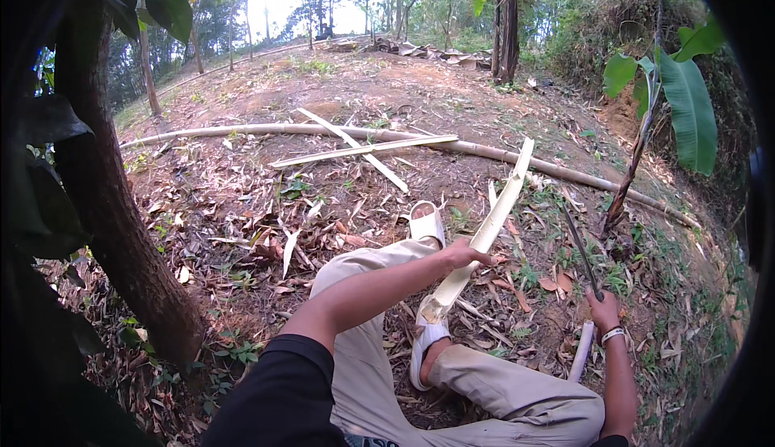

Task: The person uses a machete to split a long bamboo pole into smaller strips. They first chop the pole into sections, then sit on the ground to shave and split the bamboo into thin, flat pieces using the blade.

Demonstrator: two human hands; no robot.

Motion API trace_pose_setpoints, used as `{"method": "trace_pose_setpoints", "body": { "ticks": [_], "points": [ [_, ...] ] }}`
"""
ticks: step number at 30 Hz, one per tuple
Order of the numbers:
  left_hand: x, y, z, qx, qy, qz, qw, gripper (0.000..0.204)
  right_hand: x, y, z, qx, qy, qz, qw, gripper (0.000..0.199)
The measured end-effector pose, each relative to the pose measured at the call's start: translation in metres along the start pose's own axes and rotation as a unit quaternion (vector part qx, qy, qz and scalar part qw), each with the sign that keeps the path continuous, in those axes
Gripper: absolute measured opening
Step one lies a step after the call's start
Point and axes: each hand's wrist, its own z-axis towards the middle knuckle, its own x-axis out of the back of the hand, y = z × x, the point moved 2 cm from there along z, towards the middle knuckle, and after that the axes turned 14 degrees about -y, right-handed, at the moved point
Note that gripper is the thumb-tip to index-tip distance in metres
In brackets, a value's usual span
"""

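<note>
My left hand (465,254) is closed round the middle of a long split bamboo piece (502,209), pale and hollowed on its inner face. Its near end, rough and torn, rests against my sandal (428,336); the far end points forward and right. Off to the right, my right hand (604,311) grips a long dark-bladed knife (580,245), likely a machete, with its blade pointing up and away from me. The blade is apart from the bamboo. Beside my right wrist lies a short pale pole section (581,353).
Two crossed bamboo strips (363,151) lie ahead near a long bamboo pole (274,129) that spans the slope. A tree trunk (121,205) leans at the left. A young banana plant (638,152) stands at the right. Dry leaves (266,245) litter the ground.
</note>
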Motion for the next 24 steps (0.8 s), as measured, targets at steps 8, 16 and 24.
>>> {"method": "trace_pose_setpoints", "body": {
  "ticks": [8,16,24],
  "points": [
    [-0.045,-0.069,-0.028,-0.006,-0.077,-0.235,0.969,0.035,-0.075,-0.103,-0.002,0.207,-0.009,0.040,0.977,0.048],
    [-0.038,-0.116,-0.086,0.082,-0.099,-0.267,0.955,0.061,-0.204,-0.157,-0.066,0.239,-0.074,-0.045,0.967,0.052],
    [-0.042,-0.113,-0.089,0.140,-0.061,-0.244,0.958,0.052,-0.221,-0.145,-0.038,0.241,-0.130,-0.045,0.961,0.055]
  ]
}}
